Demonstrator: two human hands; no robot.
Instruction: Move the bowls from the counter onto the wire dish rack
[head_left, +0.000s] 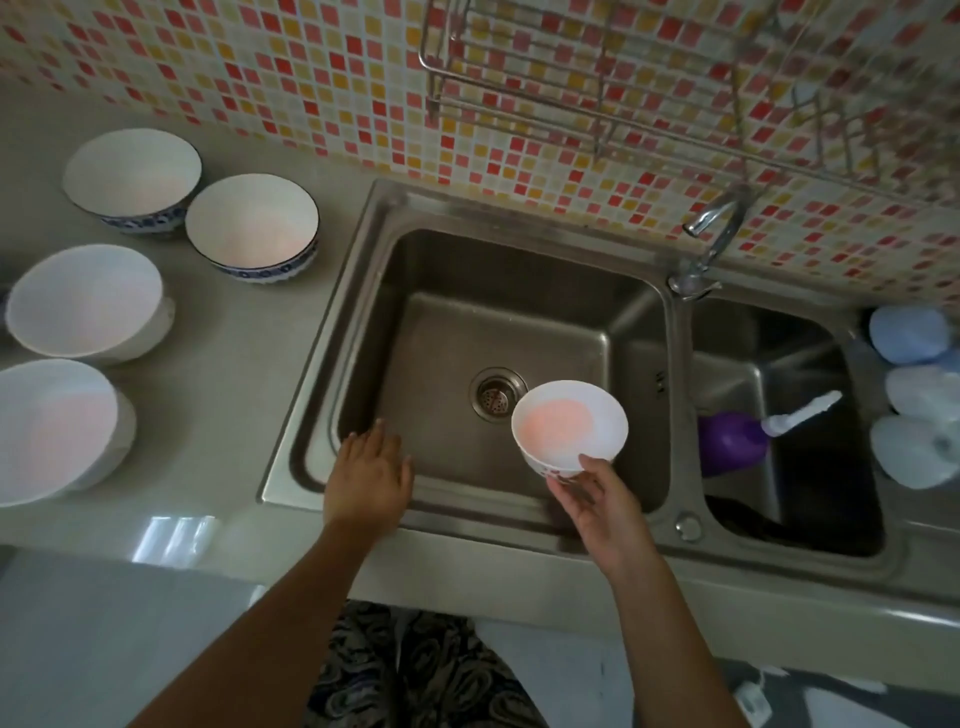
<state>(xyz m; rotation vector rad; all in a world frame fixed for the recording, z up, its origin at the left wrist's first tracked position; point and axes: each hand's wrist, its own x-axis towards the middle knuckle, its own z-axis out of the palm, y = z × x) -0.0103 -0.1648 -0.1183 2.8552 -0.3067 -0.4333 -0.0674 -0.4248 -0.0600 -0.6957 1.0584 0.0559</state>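
Over the sink (519, 322), right hand (597, 499) pinches a small bowl (570, 428), rack (571, 93) up behind; left hand (371, 475) spread, nearer the counter bowls (252, 226).

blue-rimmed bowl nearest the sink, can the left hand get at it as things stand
Probably yes. The left hand is open and holds nothing, over the sink's near-left corner, and only bare counter lies between it and the blue-rimmed bowl.

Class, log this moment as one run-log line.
right hand: holds small white bowl over steel sink | left hand: open | four white bowls on counter
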